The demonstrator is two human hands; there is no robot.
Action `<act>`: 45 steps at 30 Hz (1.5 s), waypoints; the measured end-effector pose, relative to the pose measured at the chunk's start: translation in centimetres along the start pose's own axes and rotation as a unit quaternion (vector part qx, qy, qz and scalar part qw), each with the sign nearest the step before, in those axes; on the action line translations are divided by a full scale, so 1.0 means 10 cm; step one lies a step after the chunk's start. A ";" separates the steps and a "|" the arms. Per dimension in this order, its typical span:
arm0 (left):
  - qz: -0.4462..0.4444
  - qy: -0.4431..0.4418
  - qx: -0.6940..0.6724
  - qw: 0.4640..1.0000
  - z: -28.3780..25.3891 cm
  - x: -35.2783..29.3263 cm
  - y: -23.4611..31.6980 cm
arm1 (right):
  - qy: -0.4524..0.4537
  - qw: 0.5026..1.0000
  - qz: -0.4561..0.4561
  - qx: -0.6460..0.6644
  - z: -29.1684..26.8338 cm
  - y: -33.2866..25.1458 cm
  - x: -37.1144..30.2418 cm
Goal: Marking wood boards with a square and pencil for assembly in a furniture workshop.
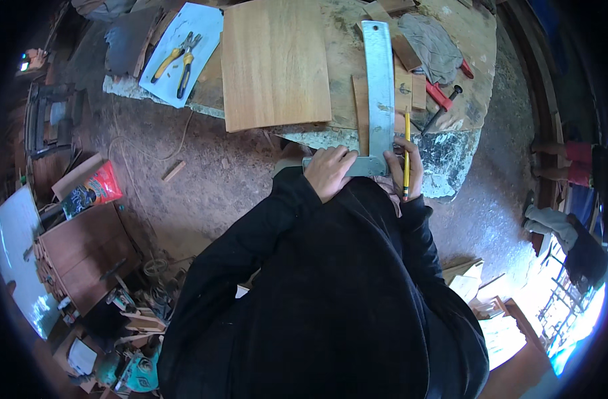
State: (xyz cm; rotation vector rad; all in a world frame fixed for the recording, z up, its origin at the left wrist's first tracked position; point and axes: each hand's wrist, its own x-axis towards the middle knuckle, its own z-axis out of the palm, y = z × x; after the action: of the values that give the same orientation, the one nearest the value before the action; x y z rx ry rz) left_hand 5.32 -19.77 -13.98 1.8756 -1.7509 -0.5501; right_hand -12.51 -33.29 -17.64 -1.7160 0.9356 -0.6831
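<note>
A large metal try square (379, 86) lies with its long blade pointing away from me over a narrow wooden board (361, 110). My left hand (328, 170) is closed over the square's short stock, close to my body. On the blade's right side, my right hand (412, 167) grips a yellow pencil (407, 136), which stands nearly in line with the blade. The right thumb rests near the corner of the square. Much of the narrow board is hidden under the blade, and the pencil's tip looks too small to place exactly.
A wide wooden panel (277, 63) lies on the worn workbench (467, 113). Left of it, pliers with yellow handles (185, 76) rest on a pale sheet (202, 33). A red clamp (439, 97) and grey cloth (437, 50) lie right. Another person (563, 229) is at far right.
</note>
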 end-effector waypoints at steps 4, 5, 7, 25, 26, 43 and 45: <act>-0.008 -0.014 -0.019 1.000 0.07 -0.03 0.02 | -0.006 1.000 -0.008 -0.008 -0.04 -0.01 -0.02; -0.010 -0.013 -0.020 1.000 0.10 -0.03 0.02 | -0.002 1.000 -0.014 -0.016 -0.04 -0.02 -0.03; 0.000 -0.012 -0.025 1.000 0.15 -0.03 0.02 | 0.001 0.999 -0.019 -0.026 -0.05 0.00 -0.05; -0.057 -0.030 -0.064 0.996 0.15 0.02 0.14 | 0.023 0.999 -0.035 -0.021 0.03 -0.01 0.01; -0.057 -0.028 -0.064 0.996 0.16 0.02 0.13 | 0.022 0.999 -0.029 -0.023 0.06 -0.03 0.00; -0.082 -0.035 -0.051 0.995 0.20 0.09 0.07 | 0.020 0.987 -0.108 -0.117 0.14 -0.05 0.09; -0.087 -0.050 -0.047 0.994 0.18 0.12 0.05 | 0.017 0.987 -0.108 -0.116 0.15 -0.05 0.09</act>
State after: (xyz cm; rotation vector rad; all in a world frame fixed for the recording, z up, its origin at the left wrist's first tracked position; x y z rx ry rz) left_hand 3.91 -21.11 -14.98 1.9769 -1.6010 -0.7903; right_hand -10.67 -33.22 -17.63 -2.0394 0.8887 -0.7710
